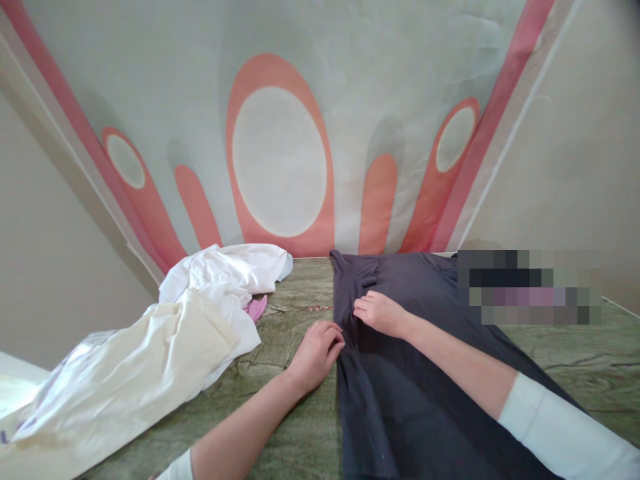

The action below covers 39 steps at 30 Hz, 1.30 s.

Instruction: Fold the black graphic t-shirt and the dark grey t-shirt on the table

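A dark grey garment [425,373] lies spread on the wood-patterned surface, its left side folded over in a long strip. On that strip's left edge, my left hand [316,353] has its fingers curled together, pinching the cloth. Slightly higher and to the right, my right hand [381,315] is closed on the folded layer, fingertips pressed together on the fabric. The lower end of the garment runs out of view, and my right forearm covers part of it.
A heap of white and cream clothes [165,353] lies at the left, with a small pink cloth [257,308] at its edge. Behind the wood-patterned table [295,433] rises a wall panel [425,60] with orange shapes. A pixelated patch [530,287] hides something at the right.
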### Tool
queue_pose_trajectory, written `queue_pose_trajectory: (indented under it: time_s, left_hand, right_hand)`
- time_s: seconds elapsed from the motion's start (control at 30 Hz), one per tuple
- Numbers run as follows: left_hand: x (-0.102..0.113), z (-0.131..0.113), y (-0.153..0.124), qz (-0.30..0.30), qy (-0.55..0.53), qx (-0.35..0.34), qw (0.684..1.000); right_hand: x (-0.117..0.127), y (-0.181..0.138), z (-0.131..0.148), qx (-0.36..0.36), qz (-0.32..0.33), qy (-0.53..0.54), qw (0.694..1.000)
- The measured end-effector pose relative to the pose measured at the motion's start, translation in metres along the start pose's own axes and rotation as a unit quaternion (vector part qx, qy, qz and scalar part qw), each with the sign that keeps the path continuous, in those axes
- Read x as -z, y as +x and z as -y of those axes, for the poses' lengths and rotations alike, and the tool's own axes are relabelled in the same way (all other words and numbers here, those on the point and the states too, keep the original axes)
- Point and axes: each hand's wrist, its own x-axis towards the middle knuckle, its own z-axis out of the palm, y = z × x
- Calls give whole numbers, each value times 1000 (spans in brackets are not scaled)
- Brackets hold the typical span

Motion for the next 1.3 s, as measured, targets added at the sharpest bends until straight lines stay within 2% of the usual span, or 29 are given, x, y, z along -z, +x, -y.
queue_pose_trajectory:
  time_s: [0.13,0.3,0.5,0.63,0.77,0.93,1.1,1.3]
  left_hand:
    - [0,1,-1,-2,17,-4,1000]
    - [4,-1,-2,-44,19,-5,999]
    - [5,-2,-1,26,18,-12,999]
    - [9,-6,-4,1,24,26,999]
    - [17,-15,-14,38,51,42,997]
    - [22,-23,-31,92,75,-14,993]
    - [24,-23,-31,111,127,-70,983]
    - [24,-23,-26,124,212,-86,966]
  right_hand:
    - [-5,-6,1,-28,-29,6,999]
    - [-6,-13,1,-44,-63,24,997]
    - [-2,-15,0,-64,-31,45,996]
    - [9,-18,7,-79,-9,63,995]
    - [27,-28,29,-32,-15,85,996]
    - [38,-37,56,38,-31,85,995]
    - [33,-35,64,42,-45,72,996]
    - [32,-36,65,29,-50,67,996]
